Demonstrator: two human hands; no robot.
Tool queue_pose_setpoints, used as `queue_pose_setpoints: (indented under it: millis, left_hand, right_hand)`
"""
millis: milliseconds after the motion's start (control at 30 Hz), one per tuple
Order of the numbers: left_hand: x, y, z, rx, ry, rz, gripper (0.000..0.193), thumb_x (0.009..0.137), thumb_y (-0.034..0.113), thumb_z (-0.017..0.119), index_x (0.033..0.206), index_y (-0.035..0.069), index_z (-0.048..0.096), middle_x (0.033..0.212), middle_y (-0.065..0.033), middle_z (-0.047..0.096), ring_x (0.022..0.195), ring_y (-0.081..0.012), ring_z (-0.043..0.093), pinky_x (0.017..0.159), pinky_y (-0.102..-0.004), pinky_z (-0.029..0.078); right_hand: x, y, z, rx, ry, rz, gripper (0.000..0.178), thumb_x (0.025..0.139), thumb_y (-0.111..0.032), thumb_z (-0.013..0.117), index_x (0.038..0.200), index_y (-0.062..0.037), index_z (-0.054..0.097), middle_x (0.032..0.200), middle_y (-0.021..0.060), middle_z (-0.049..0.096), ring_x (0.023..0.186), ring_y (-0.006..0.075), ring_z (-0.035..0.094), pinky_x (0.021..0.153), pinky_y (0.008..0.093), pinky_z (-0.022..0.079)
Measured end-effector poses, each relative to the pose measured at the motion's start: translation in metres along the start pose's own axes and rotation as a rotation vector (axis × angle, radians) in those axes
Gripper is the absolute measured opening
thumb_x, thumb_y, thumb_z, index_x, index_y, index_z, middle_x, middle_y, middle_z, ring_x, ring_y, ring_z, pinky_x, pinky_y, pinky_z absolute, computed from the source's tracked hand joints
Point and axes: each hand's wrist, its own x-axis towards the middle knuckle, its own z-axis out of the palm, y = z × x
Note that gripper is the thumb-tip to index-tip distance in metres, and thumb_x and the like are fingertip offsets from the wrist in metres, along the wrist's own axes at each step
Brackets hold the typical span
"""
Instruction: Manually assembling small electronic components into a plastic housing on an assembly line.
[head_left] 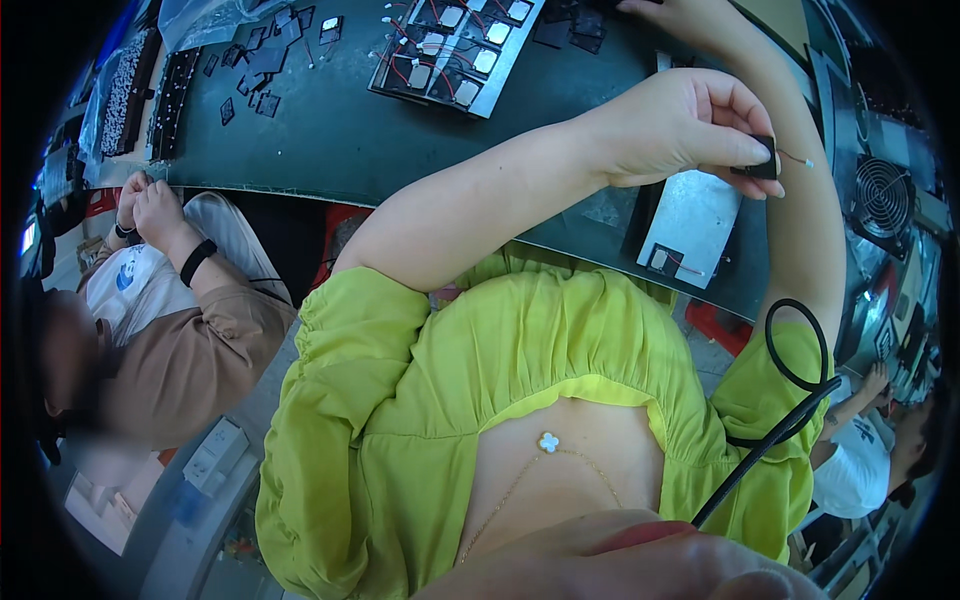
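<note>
My left hand [700, 130] is closed around a small black square part [763, 158] with its thumb and fingers. From that part runs a thin red wire ending in a small white connector [808, 163]. Beneath the hand lies a silver metal plate [695, 215], and near its lower end sits one small module [663, 260] with a pale square and a red lead. My right hand [655, 8] reaches to the far side of the table, close to a pile of flat black pieces [575, 28]. The upper picture edge cuts it off, so its grip does not show.
A metal tray [490, 95] with rows of wired modules stands at the back middle. Loose black pieces [265, 60] lie on the dark green table [310, 140] at the left. A seated person [180, 330] is close on my left; a black fan [884, 195] stands at the right.
</note>
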Motion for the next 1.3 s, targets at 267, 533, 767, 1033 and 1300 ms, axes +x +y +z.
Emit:
queue_pose_setpoints:
  millis: [267,533,767,1033,1300]
  left_hand:
    - [0.003,-0.011,-0.008,-0.23,0.053,0.066,0.011,0.083,-0.004,0.056,0.094,-0.004,0.055,0.087,-0.017,0.062,0.079,-0.0283,0.067,0.074,-0.0322,0.057]
    - [0.006,-0.008,-0.01,-0.274,0.057,0.104,0.013,0.084,-0.004,0.056,0.096,-0.004,0.054,0.087,-0.0174,0.061,0.081,-0.0291,0.067,0.075,-0.0323,0.057]
    - [0.009,-0.01,-0.012,-0.298,0.109,0.132,0.014,0.084,-0.003,0.055,0.098,-0.005,0.053,0.088,-0.0174,0.059,0.083,-0.0293,0.066,0.076,-0.0323,0.057]
    - [0.014,-0.015,-0.019,-0.29,0.324,0.253,0.017,0.084,0.001,0.058,0.099,-0.007,0.054,0.087,-0.0165,0.06,0.081,-0.0256,0.067,0.074,-0.0278,0.057]
    - [0.01,0.002,-0.018,-0.29,0.469,0.156,0.009,0.088,0.005,0.056,0.096,0.001,0.054,0.086,-0.0085,0.059,0.079,-0.0136,0.061,0.073,-0.0222,0.052]
  right_hand:
    - [0.011,-0.017,-0.025,0.116,-0.226,0.217,0.024,0.075,-0.005,0.063,0.098,-0.0005,0.062,0.091,0.013,0.06,0.085,0.0286,0.058,0.078,0.0323,0.047]
    - [-0.008,-0.008,-0.017,0.766,-0.019,0.409,0.024,0.074,-0.006,0.065,0.097,0.0012,0.063,0.089,0.014,0.06,0.081,0.0268,0.057,0.074,0.0306,0.048]
    - [-0.029,0.006,-0.022,1.274,0.156,0.576,0.025,0.073,-0.006,0.067,0.095,0.0028,0.064,0.087,0.0148,0.061,0.078,0.0251,0.057,0.07,0.0292,0.048]
    - [-0.06,-0.017,-0.049,1.334,0.401,0.658,0.024,0.074,-0.008,0.068,0.096,0.0027,0.064,0.087,0.0137,0.061,0.077,0.022,0.057,0.07,0.0273,0.049]
    - [-0.078,-0.063,-0.041,-0.098,0.38,0.016,0.03,0.076,-0.011,0.071,0.103,-0.0029,0.064,0.101,0.0098,0.061,0.088,0.0206,0.059,0.078,0.0265,0.049]
